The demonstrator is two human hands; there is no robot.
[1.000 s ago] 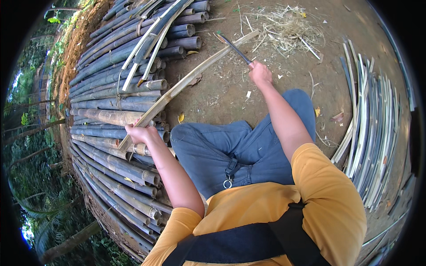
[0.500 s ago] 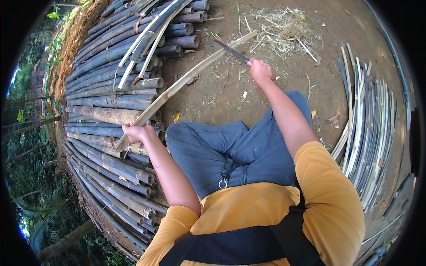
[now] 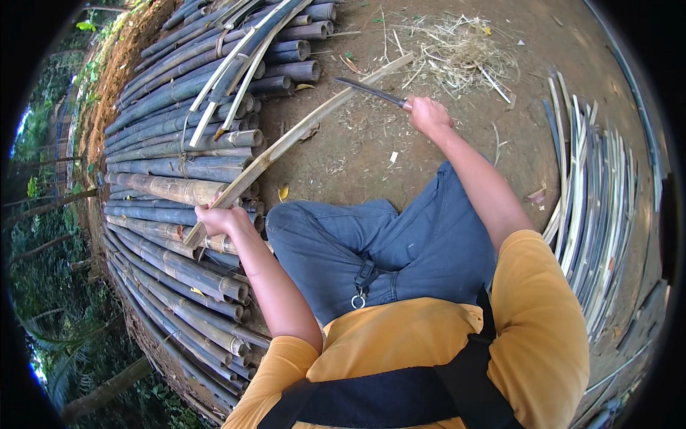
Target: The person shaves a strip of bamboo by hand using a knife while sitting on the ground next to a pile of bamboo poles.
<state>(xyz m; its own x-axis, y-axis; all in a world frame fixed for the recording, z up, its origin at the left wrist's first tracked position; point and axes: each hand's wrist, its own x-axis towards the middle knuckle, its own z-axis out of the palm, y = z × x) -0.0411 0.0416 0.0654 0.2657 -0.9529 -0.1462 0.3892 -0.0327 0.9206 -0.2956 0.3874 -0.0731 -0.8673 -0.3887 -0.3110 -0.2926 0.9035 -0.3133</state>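
Note:
My left hand (image 3: pixel 220 219) is closed around the near end of a long pale bamboo strip (image 3: pixel 307 129), which slants up and away to the right over the dirt. In my right hand (image 3: pixel 429 114) is the handle of a knife (image 3: pixel 375 92) with a long dark blade. The blade points left and lies across the strip near its far end; whether the two touch I cannot tell. My fingers wrap fully round the handle.
Stacked bamboo poles (image 3: pixel 171 164) fill the left side, with several split strips (image 3: pixel 236 71) on top. A heap of pale shavings (image 3: pixel 464 53) lies on the dirt ahead. Bundled bamboo strips (image 3: pixel 593 222) lie at the right. My bent legs (image 3: pixel 343 236) are in front of me.
My right hand has moved slightly right and nearer, and the knife has turned flatter, its tip swinging left. The strip and my left hand have hardly moved. My right knee has shifted.

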